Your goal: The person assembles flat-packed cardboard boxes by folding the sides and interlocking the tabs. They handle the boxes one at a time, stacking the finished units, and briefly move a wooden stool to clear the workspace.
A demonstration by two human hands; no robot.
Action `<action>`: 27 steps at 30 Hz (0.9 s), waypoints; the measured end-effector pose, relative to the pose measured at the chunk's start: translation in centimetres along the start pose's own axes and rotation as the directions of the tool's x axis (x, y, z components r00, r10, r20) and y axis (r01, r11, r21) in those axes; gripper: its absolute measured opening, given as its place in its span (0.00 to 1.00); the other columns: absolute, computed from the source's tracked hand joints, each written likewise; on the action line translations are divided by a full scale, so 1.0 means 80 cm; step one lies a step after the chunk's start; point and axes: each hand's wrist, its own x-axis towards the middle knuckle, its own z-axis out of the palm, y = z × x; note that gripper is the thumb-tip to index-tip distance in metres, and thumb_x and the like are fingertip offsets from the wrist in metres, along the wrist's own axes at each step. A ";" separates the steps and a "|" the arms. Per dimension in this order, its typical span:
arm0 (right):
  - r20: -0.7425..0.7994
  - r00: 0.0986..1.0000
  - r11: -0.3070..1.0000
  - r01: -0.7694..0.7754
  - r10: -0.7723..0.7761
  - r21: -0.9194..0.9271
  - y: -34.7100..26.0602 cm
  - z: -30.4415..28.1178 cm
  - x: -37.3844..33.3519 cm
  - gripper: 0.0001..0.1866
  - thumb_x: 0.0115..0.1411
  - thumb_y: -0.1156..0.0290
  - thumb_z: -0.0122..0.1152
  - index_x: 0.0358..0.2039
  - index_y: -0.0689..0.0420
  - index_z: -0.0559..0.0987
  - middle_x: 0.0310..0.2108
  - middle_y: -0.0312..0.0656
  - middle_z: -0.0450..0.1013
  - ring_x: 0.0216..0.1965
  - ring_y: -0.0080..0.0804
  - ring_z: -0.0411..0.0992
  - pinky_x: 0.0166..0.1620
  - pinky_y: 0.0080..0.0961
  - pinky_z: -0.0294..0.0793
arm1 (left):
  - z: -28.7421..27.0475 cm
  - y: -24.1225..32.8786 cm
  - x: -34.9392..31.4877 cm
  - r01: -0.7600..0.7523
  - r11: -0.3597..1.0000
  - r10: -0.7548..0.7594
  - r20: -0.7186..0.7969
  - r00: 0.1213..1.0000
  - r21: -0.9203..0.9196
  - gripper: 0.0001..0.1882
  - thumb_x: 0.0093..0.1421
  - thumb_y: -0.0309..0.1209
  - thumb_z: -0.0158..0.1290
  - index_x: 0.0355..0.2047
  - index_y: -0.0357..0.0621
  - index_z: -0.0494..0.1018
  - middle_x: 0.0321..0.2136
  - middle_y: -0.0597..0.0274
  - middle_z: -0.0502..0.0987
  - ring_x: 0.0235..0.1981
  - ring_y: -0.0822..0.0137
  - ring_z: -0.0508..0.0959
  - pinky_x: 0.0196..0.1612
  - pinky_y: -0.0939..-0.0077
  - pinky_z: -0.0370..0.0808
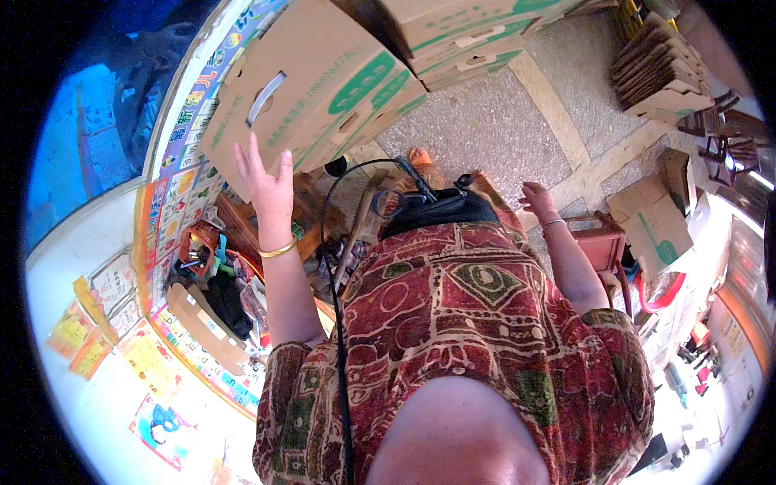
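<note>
My left hand (267, 184) is raised with its fingers spread, its fingertips against the underside of a large brown cardboard box (311, 85) with green print and a handle slot. A gold bangle circles that wrist. My right hand (537, 200) hangs lower at my right side, fingers loosely apart, holding nothing; a thin bracelet is on its wrist. It hovers just left of a red wooden stool (602, 242). More boxes of the same kind (469, 36) lie stacked beyond the first.
A pile of flattened brown cartons (659, 69) lies at the upper right, and loose folded cartons (659, 226) lie by the stool. A cluttered wooden shelf (210, 250) and a wall of coloured posters (162, 356) stand to my left. Speckled stone floor (493, 121) runs ahead.
</note>
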 end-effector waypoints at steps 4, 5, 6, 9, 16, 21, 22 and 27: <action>-0.063 0.998 0.999 0.007 -0.005 0.042 0.073 -0.054 -0.013 0.20 0.62 0.64 0.55 0.54 0.56 0.73 0.41 0.41 0.76 0.32 0.31 0.78 0.27 0.27 0.77 | 0.022 0.027 -0.020 0.016 1.000 -0.015 0.068 0.998 -0.014 0.36 0.56 0.39 0.60 0.63 0.46 0.60 0.65 0.35 0.46 0.67 0.43 0.51 0.65 0.54 0.54; -0.118 0.992 0.999 -0.049 0.051 0.022 0.092 -0.068 -0.017 0.20 0.62 0.64 0.55 0.53 0.56 0.73 0.41 0.41 0.76 0.32 0.30 0.78 0.27 0.26 0.77 | 0.027 0.034 -0.024 0.003 1.000 -0.002 0.079 0.997 -0.013 0.36 0.56 0.39 0.60 0.63 0.46 0.60 0.66 0.35 0.46 0.67 0.43 0.51 0.66 0.54 0.54; -0.085 0.996 0.995 -0.025 0.033 0.095 0.109 -0.083 -0.023 0.20 0.62 0.63 0.56 0.53 0.55 0.73 0.41 0.40 0.76 0.32 0.30 0.78 0.27 0.26 0.76 | 0.033 0.043 -0.029 0.007 1.000 -0.007 0.098 0.995 -0.002 0.36 0.56 0.40 0.60 0.62 0.46 0.61 0.66 0.35 0.46 0.67 0.43 0.51 0.66 0.54 0.53; -0.100 0.990 0.981 -0.085 0.104 0.176 0.156 -0.115 -0.036 0.21 0.62 0.63 0.55 0.54 0.55 0.72 0.42 0.38 0.75 0.31 0.29 0.77 0.27 0.26 0.75 | 0.048 0.062 -0.043 -0.013 1.000 0.009 0.125 0.992 0.026 0.35 0.56 0.41 0.60 0.62 0.47 0.61 0.66 0.36 0.46 0.67 0.43 0.50 0.66 0.54 0.53; -0.116 0.983 0.948 -0.105 0.146 0.301 0.229 -0.162 -0.059 0.21 0.62 0.63 0.54 0.55 0.53 0.70 0.41 0.35 0.73 0.32 0.28 0.75 0.29 0.28 0.75 | 0.064 0.089 -0.065 0.044 0.994 -0.064 0.200 0.978 0.100 0.35 0.56 0.42 0.59 0.62 0.46 0.62 0.65 0.35 0.47 0.67 0.42 0.50 0.66 0.54 0.53; -0.119 0.975 0.927 -0.134 0.186 0.350 0.252 -0.151 -0.056 0.22 0.63 0.64 0.54 0.56 0.56 0.70 0.43 0.38 0.74 0.31 0.29 0.76 0.28 0.27 0.75 | 0.066 0.102 -0.049 -0.048 0.983 0.013 0.196 0.980 0.175 0.35 0.55 0.40 0.60 0.61 0.47 0.62 0.65 0.33 0.48 0.66 0.41 0.51 0.66 0.53 0.53; -0.126 0.976 0.929 -0.126 0.180 0.348 0.255 -0.149 -0.057 0.22 0.63 0.64 0.54 0.57 0.56 0.70 0.42 0.38 0.75 0.31 0.29 0.76 0.28 0.28 0.76 | 0.065 0.106 -0.043 -0.088 0.976 0.050 0.188 0.981 0.197 0.36 0.54 0.40 0.60 0.62 0.47 0.62 0.65 0.34 0.48 0.66 0.41 0.51 0.65 0.53 0.54; -0.097 0.981 0.873 -0.100 0.166 0.477 0.261 -0.127 -0.059 0.20 0.63 0.65 0.55 0.55 0.56 0.71 0.40 0.37 0.75 0.30 0.28 0.76 0.27 0.27 0.76 | 0.063 0.095 0.003 -0.188 0.922 0.143 0.153 0.978 0.339 0.41 0.52 0.37 0.63 0.64 0.49 0.57 0.65 0.39 0.50 0.65 0.41 0.53 0.65 0.53 0.55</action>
